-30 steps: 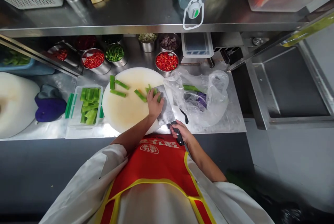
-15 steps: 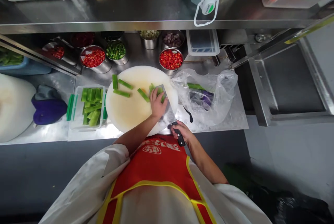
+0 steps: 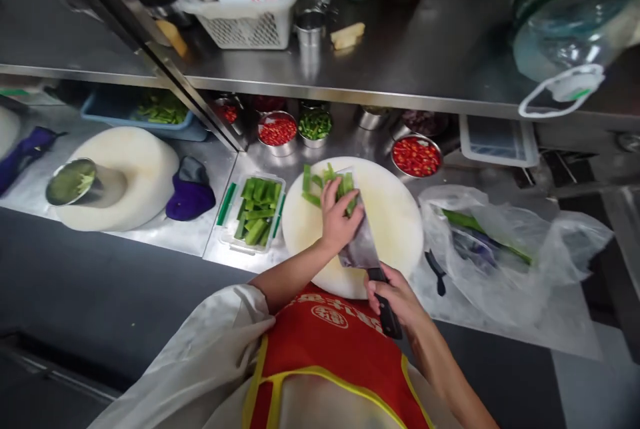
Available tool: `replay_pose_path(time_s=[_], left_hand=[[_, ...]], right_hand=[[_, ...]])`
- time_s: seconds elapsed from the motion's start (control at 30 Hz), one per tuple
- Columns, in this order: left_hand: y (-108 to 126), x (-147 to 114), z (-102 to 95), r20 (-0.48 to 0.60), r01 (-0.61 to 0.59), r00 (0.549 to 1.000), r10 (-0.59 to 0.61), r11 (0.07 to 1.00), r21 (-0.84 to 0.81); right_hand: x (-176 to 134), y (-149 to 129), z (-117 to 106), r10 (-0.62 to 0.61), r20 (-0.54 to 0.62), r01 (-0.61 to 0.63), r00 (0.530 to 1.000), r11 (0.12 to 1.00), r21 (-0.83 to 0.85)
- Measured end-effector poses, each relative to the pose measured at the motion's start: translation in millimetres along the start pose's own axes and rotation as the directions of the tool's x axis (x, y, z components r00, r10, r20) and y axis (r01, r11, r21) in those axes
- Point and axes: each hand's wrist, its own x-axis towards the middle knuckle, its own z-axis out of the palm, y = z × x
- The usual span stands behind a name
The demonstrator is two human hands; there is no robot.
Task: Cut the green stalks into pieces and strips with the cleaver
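A round white cutting board point(image 3: 395, 216) lies on the steel counter. My right hand point(image 3: 393, 296) grips the black handle of a cleaver point(image 3: 364, 242), whose broad blade rests flat over the board, pointing away from me. With fingers spread and curved, my left hand point(image 3: 343, 216) cups cut green vegetable pieces point(image 3: 349, 184) against the blade's far part. More green pieces point(image 3: 307, 179) bunch just left of those fingers. To the left of the board stands a clear container point(image 3: 257, 212) of similar green pieces, its green side clips folded out.
Behind the board are metal cups of chopped red chili point(image 3: 417, 156) and green slices point(image 3: 315, 124). A plastic bag point(image 3: 505, 249) and a small black-handled tool point(image 3: 435, 272) lie right. An overhead shelf point(image 3: 425, 62) runs across; a second board point(image 3: 130, 176) holds a metal cup.
The view has swung left. My left hand and the cleaver have moved leftward across the board, and the green pieces that lay scattered are now bunched by the hand and blade.
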Motion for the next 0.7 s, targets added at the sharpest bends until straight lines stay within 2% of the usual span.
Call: replay_pose_path(time_s=[0.1, 0.17, 0.23, 0.33, 0.4, 0.47, 0.53, 0.57, 0.63, 0.7], left_hand=[[-69, 15, -62.8, -0.182, 0.142, 0.975, -0.124, 0.986, 0.092], [-119, 24, -106.6, -0.331, 0.256, 0.922, -0.199, 0.957, 0.138], [-168, 42, -152.0, -0.473, 0.315, 0.857, -0.206, 0.935, 0.162], [-237, 99, -223.9, -0.654, 0.301, 0.746, -0.124, 0.939, 0.167], [-281, 158, -271.4, -0.689, 0.303, 0.713, -0.126, 0.942, 0.141], [-323, 226, -313.6, -0.684, 0.371, 0.702, -0.2, 0.922, 0.112], [-355, 292, -345.6, -0.683, 0.502, 0.661, -0.31, 0.86, 0.096], [-367, 320, -356.8, -0.662, 0.53, 0.663, -0.35, 0.844, 0.084], [-385, 360, -369.2, -0.6, 0.555, 0.688, -0.409, 0.829, 0.072], [-398, 378, -369.9, -0.54, 0.534, 0.737, -0.406, 0.84, 0.097]], right_hand=[[50, -21, 77, 0.043, 0.156, -0.018, 0.987, 0.988, -0.156], [88, -36, 131, 0.05, 0.262, 0.024, 0.964, 0.962, -0.271], [126, -54, 183, 0.054, 0.359, 0.094, 0.932, 0.919, -0.382], [180, -88, 250, 0.069, 0.458, 0.196, 0.886, 0.84, -0.506], [210, -113, 283, 0.074, 0.497, 0.232, 0.864, 0.819, -0.525], [233, -133, 303, 0.085, 0.524, 0.25, 0.847, 0.807, -0.535], [246, -139, 307, 0.099, 0.516, 0.241, 0.851, 0.799, -0.55], [249, -137, 304, 0.107, 0.502, 0.226, 0.858, 0.799, -0.557], [244, -123, 288, 0.147, 0.475, 0.167, 0.868, 0.815, -0.555], [227, -101, 263, 0.144, 0.434, 0.117, 0.889, 0.846, -0.521]])
